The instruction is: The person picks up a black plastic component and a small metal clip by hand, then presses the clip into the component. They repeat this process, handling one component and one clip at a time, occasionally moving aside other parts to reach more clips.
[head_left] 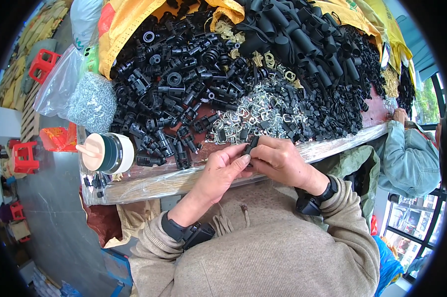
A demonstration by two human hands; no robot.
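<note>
While both hands' fingers (243, 159) pinch one small black part (251, 145): heaped black parts (184, 94), metal clips (255, 111), jar (109, 152) nearby.

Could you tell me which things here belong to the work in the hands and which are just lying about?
In hand:
left hand and right hand, both on a small black plastic part
heap of black plastic parts
metal clips

Lying about:
lidded cup
bag of small grey pieces
red stools

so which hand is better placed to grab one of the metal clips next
Right, probably. The right hand sits just below the metal clips, while the left hand is farther from them; both hands pinch the small black part.
</note>
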